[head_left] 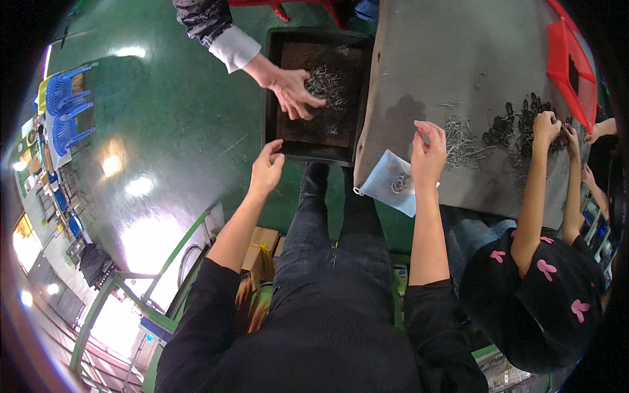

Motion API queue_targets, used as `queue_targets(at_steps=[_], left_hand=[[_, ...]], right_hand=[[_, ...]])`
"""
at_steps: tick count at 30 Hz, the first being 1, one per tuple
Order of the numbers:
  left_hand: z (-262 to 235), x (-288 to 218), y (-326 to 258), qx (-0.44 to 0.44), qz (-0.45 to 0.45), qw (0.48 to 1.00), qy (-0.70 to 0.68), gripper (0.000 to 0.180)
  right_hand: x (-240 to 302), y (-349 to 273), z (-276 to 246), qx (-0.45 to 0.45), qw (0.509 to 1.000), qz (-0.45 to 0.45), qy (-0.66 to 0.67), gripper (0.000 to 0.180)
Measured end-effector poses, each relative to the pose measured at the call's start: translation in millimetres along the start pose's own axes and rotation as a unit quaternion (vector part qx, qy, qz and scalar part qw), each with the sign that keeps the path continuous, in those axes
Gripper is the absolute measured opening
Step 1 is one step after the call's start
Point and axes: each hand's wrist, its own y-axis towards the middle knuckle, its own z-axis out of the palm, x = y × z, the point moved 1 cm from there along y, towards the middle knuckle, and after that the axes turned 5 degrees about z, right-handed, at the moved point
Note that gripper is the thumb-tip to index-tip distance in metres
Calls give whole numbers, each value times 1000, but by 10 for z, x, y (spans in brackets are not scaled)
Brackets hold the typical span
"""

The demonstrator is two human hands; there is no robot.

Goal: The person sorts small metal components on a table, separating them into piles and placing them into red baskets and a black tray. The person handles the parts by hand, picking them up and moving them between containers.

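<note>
Wire pieces point(460, 143) lie at 2 o'clock, beside the right hand point(430, 154); its grip cannot be determined. Left hand point(266, 169), released, is near the tray point(311, 151) at 12 o'clock.

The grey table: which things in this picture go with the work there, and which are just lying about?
Seem part of the work:
- dark tray
- metal pieces
- bluish pouch

Seem just lying about:
- blue chairs
- cardboard box

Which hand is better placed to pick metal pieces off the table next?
Probably the right hand: it's beside the metal pieces, while the left hand is farther off, near the black tray.
</note>
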Motion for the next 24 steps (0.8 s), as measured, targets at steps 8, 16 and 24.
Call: queue_targets(at_steps=[8, 16, 24], left_hand=[[488, -215, -454, 92, -73, 993, -4, 33], [821, -426, -625, 128, -2, 990, 63, 30], [757, -505, -598, 50, 77, 987, 129, 31]], right_hand=[[-440, 283, -341, -74, 995, -7, -71, 22], [-707, 714, -628, -118, 964, -130, -198, 22], [-567, 804, -392, -33, 917, -239, -317, 37]])
